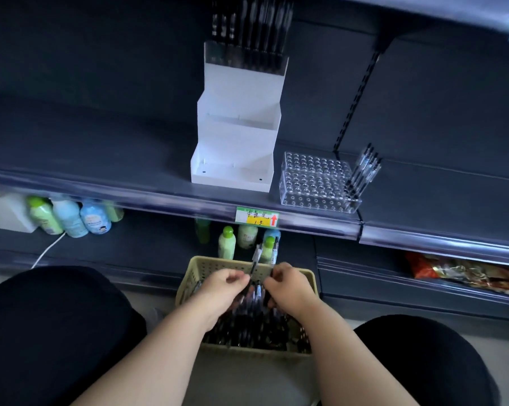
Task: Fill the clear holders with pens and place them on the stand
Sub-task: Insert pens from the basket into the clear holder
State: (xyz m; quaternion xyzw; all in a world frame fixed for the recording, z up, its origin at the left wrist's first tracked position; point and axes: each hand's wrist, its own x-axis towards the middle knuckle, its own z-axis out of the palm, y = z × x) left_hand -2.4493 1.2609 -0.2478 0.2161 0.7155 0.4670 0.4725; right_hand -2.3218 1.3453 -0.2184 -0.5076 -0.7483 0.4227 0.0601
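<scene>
Pens rise from pinching fingers of left hand and right hand.

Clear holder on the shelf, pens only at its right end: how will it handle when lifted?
The clear holder looks like rigid acrylic: probably stiff and light. The pens stand only at its right end, leaning, so it may tip that way. Its glossy walls could be slippery.
</scene>
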